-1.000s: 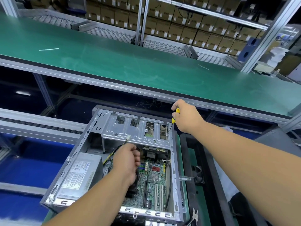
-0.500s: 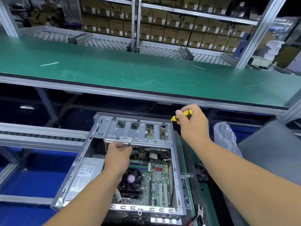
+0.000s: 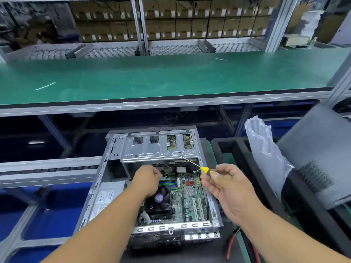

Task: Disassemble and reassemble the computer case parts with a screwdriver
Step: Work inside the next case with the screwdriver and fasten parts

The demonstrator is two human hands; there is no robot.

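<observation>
Computer case (image 3: 150, 179) lies open on its side on the bench (image 3: 224, 242), straight ahead of both hands, long axis running away from the person. Right hand (image 3: 226, 185) pinches the yellow-handled screwdriver (image 3: 204, 169) by fingertips, over the case's right wall; the thin shaft slants up and left, tip right at the near edge of the drive cage (image 3: 159, 147) at the case's far end, close by a screw hole there. Whether the tip is seated I cannot tell. Left hand (image 3: 147, 179) is curled, knuckles up, down inside the case just below that cage, above the cooler fan (image 3: 158, 202); it seems to grip cables or a connector, though what exactly is hidden.

So the right hand is the one lined up on the cage, and my read is a cage screw comes next: the shaft wants squaring up to the hole.

Right of the case, a black foam tray (image 3: 247, 168), a clear plastic bag (image 3: 266, 152) and a grey side panel (image 3: 319, 154) leaning. Red-handled pliers (image 3: 230, 243) lie near the case's front corner. Beyond the case, a long green conveyor shelf (image 3: 171, 76), then racks of cartons (image 3: 171, 25)
</observation>
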